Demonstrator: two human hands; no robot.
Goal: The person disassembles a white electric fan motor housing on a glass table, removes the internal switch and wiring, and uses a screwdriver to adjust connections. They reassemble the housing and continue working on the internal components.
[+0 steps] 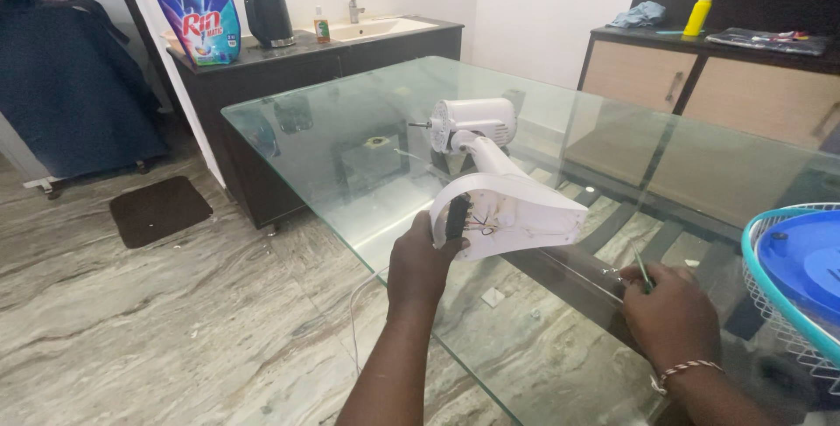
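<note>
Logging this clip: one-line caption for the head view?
Left hand grips white fan base on glass table; right hand holds thin tool.

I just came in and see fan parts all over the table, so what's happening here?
A person has a white table fan body lying on its side on the glass table. The left hand grips its opened base, where wires show. The right hand holds a thin tool, probably a screwdriver, on the glass. The blue fan blade and guard sit at the right edge.
</note>
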